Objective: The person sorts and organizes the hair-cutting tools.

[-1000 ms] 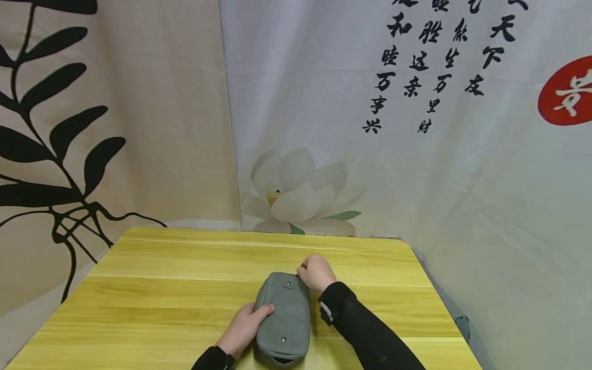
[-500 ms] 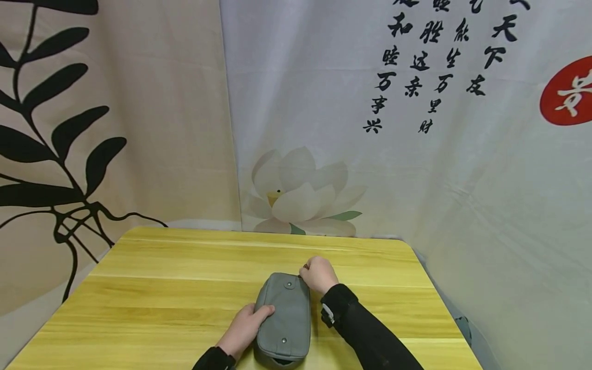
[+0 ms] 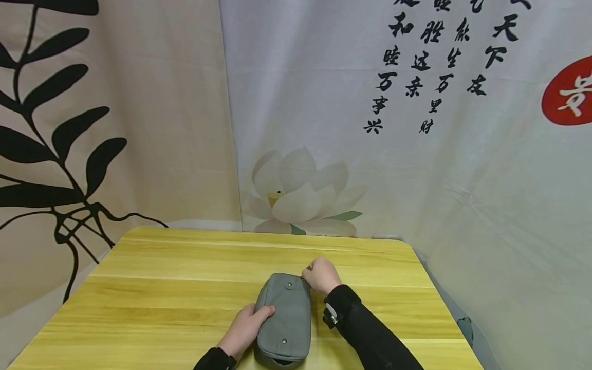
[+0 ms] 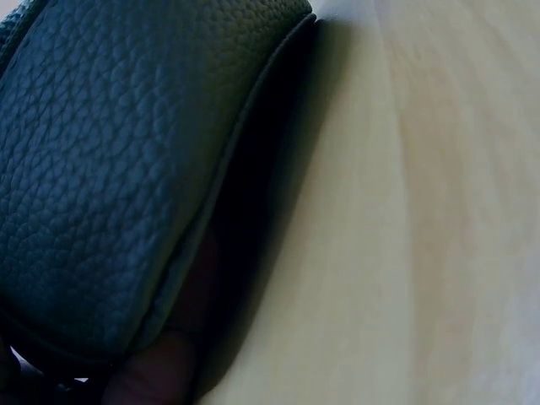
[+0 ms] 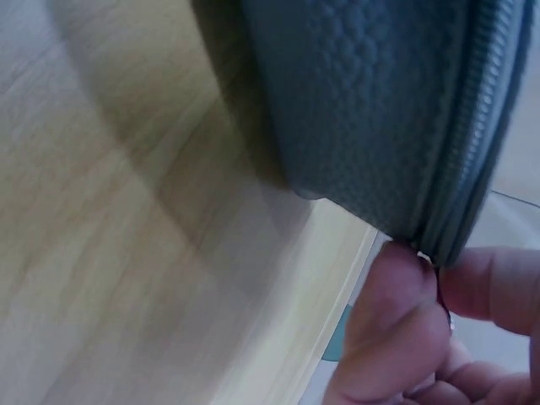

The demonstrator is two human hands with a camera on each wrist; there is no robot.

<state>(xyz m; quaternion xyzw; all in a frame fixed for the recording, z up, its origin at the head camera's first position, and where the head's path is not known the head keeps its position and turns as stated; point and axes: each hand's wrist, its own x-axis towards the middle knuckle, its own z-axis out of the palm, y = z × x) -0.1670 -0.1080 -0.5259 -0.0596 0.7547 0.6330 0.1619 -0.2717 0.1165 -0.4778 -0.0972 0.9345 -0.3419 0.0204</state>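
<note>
A grey bag [image 3: 288, 318] of pebbled leather-like material, with a snap stud near each end of its top, lies on the table. My left hand [image 3: 245, 327] grips its left side, thumb over the top edge; its fingertips in the left wrist view are dark, under the bag's lower edge. At the far right corner is my right hand [image 3: 322, 275]. The right wrist view shows thumb and finger pinching a small dark zipper pull [image 5: 439, 285], mostly hidden, at the end of the zipper [image 5: 477, 110]. The zipper's teeth look closed along the visible stretch.
The wooden table [image 3: 185, 277] spreads out around the bag, its far edge meeting a hanging cloth backdrop [image 3: 300, 103] printed with a lotus, leaves and characters. Cloth also hangs along the right side. A dark band [image 3: 330, 313] sits on the right wrist.
My right hand has shifted slightly to the right and toward me at the bag's far corner. The left hand and the bag have hardly moved.
</note>
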